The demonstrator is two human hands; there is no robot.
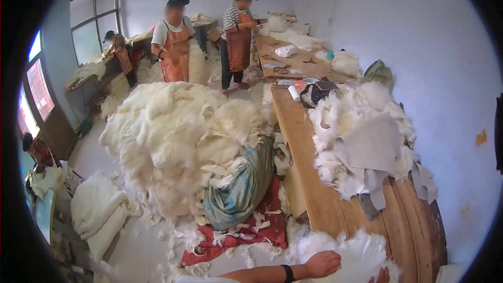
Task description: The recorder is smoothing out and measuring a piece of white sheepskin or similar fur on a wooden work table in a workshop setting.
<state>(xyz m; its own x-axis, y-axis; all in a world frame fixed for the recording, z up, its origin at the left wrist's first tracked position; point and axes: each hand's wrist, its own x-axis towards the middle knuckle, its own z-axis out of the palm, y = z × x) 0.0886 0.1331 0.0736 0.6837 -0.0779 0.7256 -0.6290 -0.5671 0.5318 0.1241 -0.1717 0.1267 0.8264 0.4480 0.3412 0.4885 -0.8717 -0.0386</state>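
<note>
A white fluffy sheepskin (361,249) lies at the near end of the wooden table. My left hand (322,264), with a dark band round its wrist, rests flat on the wool, its fingers stretched out. To its right, at the lower edge of the head view, my right hand (381,275) also touches the fleece with its fingers apart. Most of that hand is cut off by the frame. Neither hand shows anything gripped in it.
The wooden table (335,212) carries a heap of white fleeces with a grey hide (371,144) on top. Left of it stands a large wool pile (173,141) beside a blue-green cloth bundle (241,188) and a red cloth (230,243). Several people in aprons are farther back.
</note>
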